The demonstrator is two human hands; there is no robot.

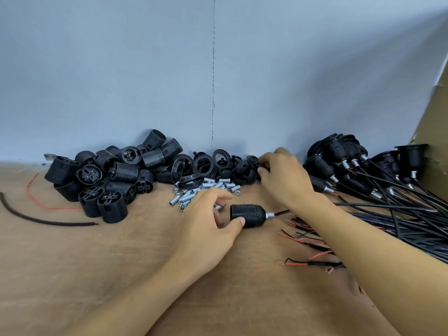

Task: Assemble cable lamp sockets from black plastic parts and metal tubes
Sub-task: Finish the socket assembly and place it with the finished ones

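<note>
I see left hand (211, 214) gripping socket (244, 212), thumb and fingers round ribbed body. Socket lies on bench (97, 263) at centre, tube (269, 215) and cable (282, 211) pointing right. Right hand (283, 175) farther off, fingers curled on black cap (254, 162) in far pile. Heap of loose tubes (206, 187) just beyond left hand. Heap of wired sockets (339, 166) far right.

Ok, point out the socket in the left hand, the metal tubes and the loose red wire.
Socket (249, 213), head view, on its ribbed black body.
Metal tubes (211, 184), head view, on a tube mid-pile.
Red wire (60, 208), head view, on its lower run.
</note>
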